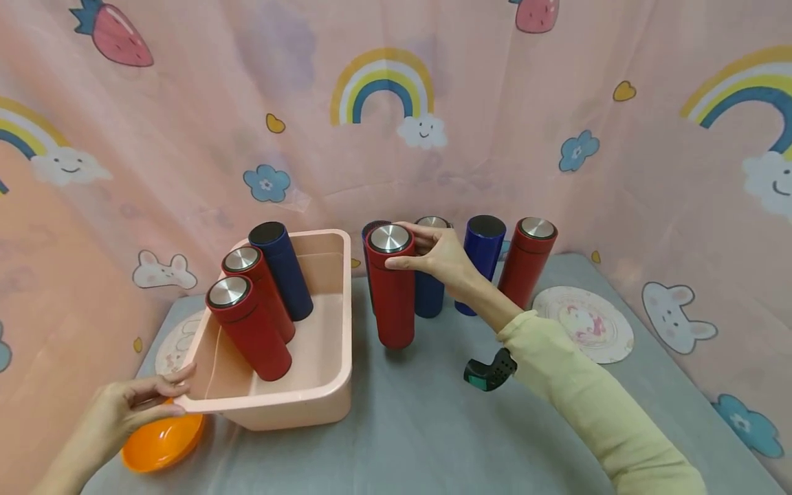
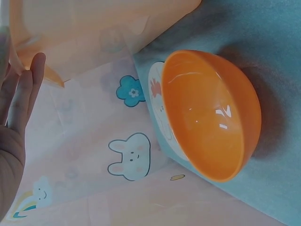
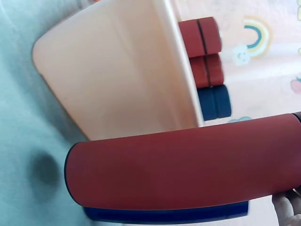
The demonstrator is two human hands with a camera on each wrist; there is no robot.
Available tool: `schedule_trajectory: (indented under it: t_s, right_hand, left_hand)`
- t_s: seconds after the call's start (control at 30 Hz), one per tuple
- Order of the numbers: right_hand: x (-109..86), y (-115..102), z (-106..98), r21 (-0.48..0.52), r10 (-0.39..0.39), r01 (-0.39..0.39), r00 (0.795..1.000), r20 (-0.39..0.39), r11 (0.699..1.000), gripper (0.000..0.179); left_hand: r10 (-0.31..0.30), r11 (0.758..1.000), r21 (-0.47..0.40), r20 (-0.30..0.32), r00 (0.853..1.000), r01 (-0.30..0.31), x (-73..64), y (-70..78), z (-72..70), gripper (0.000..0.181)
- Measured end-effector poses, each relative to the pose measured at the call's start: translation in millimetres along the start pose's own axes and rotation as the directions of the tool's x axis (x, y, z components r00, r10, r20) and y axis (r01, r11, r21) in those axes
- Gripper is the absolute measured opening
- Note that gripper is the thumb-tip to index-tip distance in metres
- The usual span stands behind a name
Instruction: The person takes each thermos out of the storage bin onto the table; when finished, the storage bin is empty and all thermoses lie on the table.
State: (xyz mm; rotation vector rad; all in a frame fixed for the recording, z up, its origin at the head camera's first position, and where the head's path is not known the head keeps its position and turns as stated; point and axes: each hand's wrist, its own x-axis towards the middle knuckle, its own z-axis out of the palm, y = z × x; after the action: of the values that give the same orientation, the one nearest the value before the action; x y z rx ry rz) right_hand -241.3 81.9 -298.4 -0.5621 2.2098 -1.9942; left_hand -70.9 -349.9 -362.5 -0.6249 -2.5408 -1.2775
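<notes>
My right hand [image 1: 447, 260] grips a red thermos bottle [image 1: 394, 302] near its silver-topped lid, thumb and fingers on either side. The bottle hangs upright just above the table, its shadow [image 3: 44, 168] apart from its base in the right wrist view. My left hand [image 1: 126, 407] pinches the near left corner of a pink plastic tub [image 1: 297, 407] between thumb and fingers. Inside the tub stand two red bottles [image 1: 262, 344] and a navy bottle [image 1: 286, 275], leaning in this view. Below the left hand lies an orange bowl [image 2: 207, 117], partly hidden by the tub in the head view.
Behind the held bottle stand a navy bottle [image 1: 429, 295], a bright blue bottle [image 1: 485, 240], a red bottle [image 1: 526, 268] and a mostly hidden blue one [image 1: 366, 258]. A round printed mat [image 1: 584, 323] lies at right, another [image 1: 176, 344] at left. A patterned curtain [image 1: 383, 179] hangs behind.
</notes>
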Motion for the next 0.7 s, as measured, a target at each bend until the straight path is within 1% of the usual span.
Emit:
schedule_trajectory:
  t_s: [0.17,0.23,0.33,0.47,0.57,0.7]
  right_hand:
    - [-1.0,13.1,0.7,0.003,0.016,-0.016,1.000,0.011,1.000,0.066]
    - [-1.4,18.3,0.6,0.014,0.017,-0.017,1.000,0.019,1.000,0.066]
    - [-0.8,25.3,-0.1,0.045,0.011,-0.013,0.999,0.038,0.999,0.065]
    - [1.8,31.1,-1.8,0.072,0.005,-0.010,0.998,0.069,0.997,0.065]
    - [3.1,35.5,-3.2,0.046,0.008,-0.012,0.996,0.088,0.999,0.066]
    - [2.4,43.4,-4.6,0.011,0.024,-0.025,0.995,0.097,1.000,0.067]
  left_hand:
    - [-0.001,1.000,0.014,0.001,1.000,0.000,1.2,2.5,-0.2,0.038]
    - [0.010,0.999,0.031,-0.001,1.000,-0.010,1.4,3.7,0.4,0.039]
    - [0.016,1.000,-0.007,0.001,1.000,-0.016,1.1,2.6,-0.3,0.038]
    - [0.011,1.000,-0.025,-0.005,1.000,-0.011,1.5,1.9,-1.1,0.037]
    - [-0.001,1.000,0.004,-0.009,1.000,0.001,1.9,3.8,-0.2,0.036]
    - [-0.004,1.000,0.013,-0.004,1.000,0.004,1.8,4.7,1.0,0.037]
